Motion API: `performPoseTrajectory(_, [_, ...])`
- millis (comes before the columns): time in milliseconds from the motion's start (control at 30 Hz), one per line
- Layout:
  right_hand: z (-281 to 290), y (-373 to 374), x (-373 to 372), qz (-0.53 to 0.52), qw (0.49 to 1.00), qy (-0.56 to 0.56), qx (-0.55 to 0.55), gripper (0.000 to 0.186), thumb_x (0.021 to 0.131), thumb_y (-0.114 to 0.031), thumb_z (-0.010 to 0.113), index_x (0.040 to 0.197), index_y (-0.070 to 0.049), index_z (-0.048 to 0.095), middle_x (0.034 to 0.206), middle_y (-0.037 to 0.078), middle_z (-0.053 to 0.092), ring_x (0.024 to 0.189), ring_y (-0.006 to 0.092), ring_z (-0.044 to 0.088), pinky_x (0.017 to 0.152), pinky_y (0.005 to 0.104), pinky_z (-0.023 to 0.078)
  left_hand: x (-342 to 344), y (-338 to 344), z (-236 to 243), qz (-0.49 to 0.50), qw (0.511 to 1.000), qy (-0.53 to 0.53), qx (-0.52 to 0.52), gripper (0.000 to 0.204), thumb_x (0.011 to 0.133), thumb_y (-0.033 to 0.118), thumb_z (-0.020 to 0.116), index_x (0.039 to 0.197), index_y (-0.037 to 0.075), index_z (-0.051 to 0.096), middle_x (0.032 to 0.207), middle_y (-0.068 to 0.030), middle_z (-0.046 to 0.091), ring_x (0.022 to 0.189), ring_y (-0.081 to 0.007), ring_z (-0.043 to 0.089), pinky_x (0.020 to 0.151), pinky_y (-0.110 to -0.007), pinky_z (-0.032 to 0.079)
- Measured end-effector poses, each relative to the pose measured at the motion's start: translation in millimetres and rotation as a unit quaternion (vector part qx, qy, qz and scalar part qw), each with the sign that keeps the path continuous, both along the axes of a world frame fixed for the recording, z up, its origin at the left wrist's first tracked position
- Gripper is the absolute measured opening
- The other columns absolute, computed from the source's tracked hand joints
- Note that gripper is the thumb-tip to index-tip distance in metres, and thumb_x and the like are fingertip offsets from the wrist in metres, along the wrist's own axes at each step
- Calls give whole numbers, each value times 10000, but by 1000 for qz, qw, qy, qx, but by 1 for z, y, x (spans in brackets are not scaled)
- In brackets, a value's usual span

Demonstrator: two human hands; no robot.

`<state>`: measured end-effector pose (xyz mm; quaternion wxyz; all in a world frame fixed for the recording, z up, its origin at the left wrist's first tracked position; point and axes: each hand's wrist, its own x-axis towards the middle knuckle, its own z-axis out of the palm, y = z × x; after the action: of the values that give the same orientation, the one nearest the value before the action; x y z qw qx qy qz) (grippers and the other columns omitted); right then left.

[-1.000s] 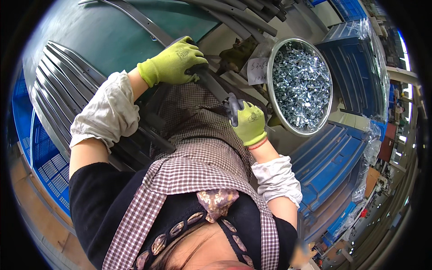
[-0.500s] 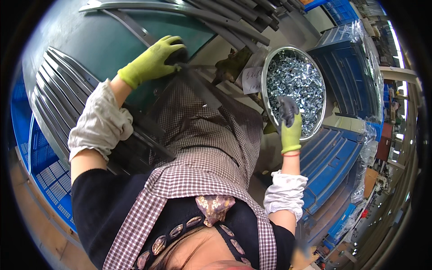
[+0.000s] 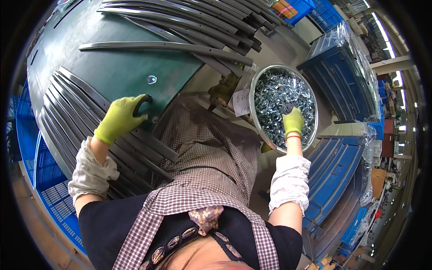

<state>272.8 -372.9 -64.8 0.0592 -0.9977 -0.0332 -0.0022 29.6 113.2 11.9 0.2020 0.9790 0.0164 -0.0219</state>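
Note:
My left hand (image 3: 120,118), in a yellow-green glove with dark fingertips, is curved with thumb and fingers apart and nothing visible between them. It hovers at the edge of a row of long dark metal strips (image 3: 78,112) on the green tabletop (image 3: 148,58). My right hand (image 3: 293,121), gloved alike, reaches into a round metal basin (image 3: 253,96) full of small shiny metal clips (image 3: 281,90). Its fingers are sunk among the clips, so their grip is hidden.
More dark strips (image 3: 193,22) are piled at the table's far side. A paper label (image 3: 241,102) with writing hangs by the basin. Blue bins (image 3: 337,72) wrapped in clear film stand to the right, and blue plastic crates (image 3: 54,180) at the left.
My left hand has come nearer and left, away from the strip end that was beside it. My right hand's fingers have gone deeper into the clips. The view has shifted slightly.

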Motion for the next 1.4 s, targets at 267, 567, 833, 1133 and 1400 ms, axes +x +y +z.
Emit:
performPoseTrajectory(267, [24, 9, -15, -16, 947, -35, 319, 286, 766, -272, 831, 753, -59, 640, 567, -13, 543, 440, 77, 461, 417, 269, 360, 151, -16, -41, -25, 928, -316, 196, 546, 849, 178, 637, 1377, 111, 515, 1320, -130, 566, 1217, -326, 512, 1076, -494, 342])
performPoseTrajectory(567, [25, -13, -62, -43, 797, 84, 596, 176, 913, -117, 663, 1074, -45, 670, 711, -14, 634, 509, 28, 512, 418, 167, 329, 134, -10, -50, -109, 953, -241, 144, 404, 724, 142, 719, 1124, 169, 673, 1161, -85, 581, 1114, -302, 537, 1011, -470, 391])
performPoseTrajectory(833, [-10, 21, -104, 32, 705, 215, 676, 383, 913, 2, 581, 1289, -58, 541, 920, 45, 641, 587, 35, 523, 437, 152, 369, 77, 8, -35, -177, 974, -70, 124, 721, 718, 235, 797, 1391, 204, 540, 1431, -109, 501, 1295, -345, 456, 1086, -452, 352])
performPoseTrajectory(1133, [54, 87, -183, 129, 721, 264, 627, 262, 825, -52, 712, 1076, 19, 686, 831, 17, 646, 668, 86, 588, 593, 204, 459, 54, -25, 8, -185, 977, -64, -82, 673, 626, 100, 826, 1264, 72, 615, 1278, -144, 584, 1174, -346, 551, 998, -425, 456])
performPoseTrajectory(1400, [32, 118, -218, 408, 828, 4, 385, 255, 673, -122, 790, 907, -83, 698, 733, 71, 637, 598, 259, 638, 549, 351, 509, -7, -117, -14, -265, 931, 23, -251, 545, 609, 116, 805, 1127, 6, 673, 1095, -199, 649, 962, -369, 649, 854, -405, 536])
